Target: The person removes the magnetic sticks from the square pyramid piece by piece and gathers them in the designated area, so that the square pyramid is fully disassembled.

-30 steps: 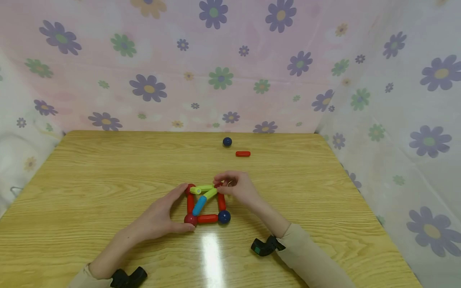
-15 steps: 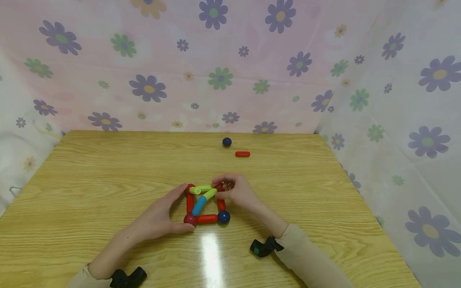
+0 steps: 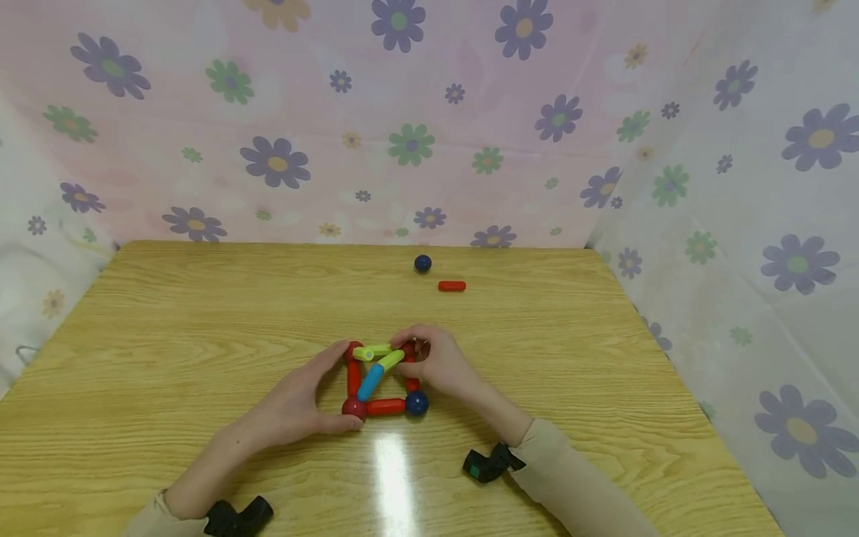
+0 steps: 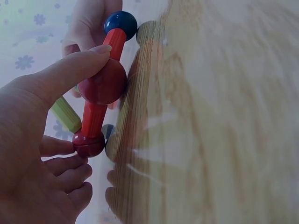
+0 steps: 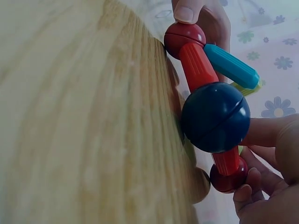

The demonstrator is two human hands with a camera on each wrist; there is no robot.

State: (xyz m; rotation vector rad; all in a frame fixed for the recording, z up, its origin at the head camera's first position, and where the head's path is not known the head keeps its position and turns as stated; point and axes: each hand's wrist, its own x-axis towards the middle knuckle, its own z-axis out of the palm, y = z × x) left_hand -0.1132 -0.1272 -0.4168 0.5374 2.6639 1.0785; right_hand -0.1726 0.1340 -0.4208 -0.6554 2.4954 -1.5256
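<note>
A four-sided ball-and-stick toy frame lies on the wooden table (image 3: 221, 313). Red balls mark its near-left (image 3: 354, 409) and far-left (image 3: 353, 347) corners, a blue ball (image 3: 417, 403) its near-right one. Red sticks (image 3: 385, 407) form three sides; a light green stick (image 3: 379, 350) forms the far side. A light-blue stick (image 3: 370, 382) slants up from the near-left ball, end to end with a second light green stick (image 3: 391, 362). My left hand (image 3: 285, 406) grips the left side, thumb on the near ball, fingers at the far one. My right hand's (image 3: 443, 365) fingers curl around the far-right red ball (image 5: 229, 176), partly hiding it.
Farther back on the table lie a loose dark blue ball (image 3: 423, 263) and a loose red stick (image 3: 452, 286). Flowered cloth (image 3: 409, 179) hangs behind the table and along its sides. Black devices (image 3: 493, 462) are strapped at both wrists.
My right hand has shifted slightly left, its fingers closing farther around the far-right ball and its thumb moving nearer to me. The left hand and the frame stay nearly still.
</note>
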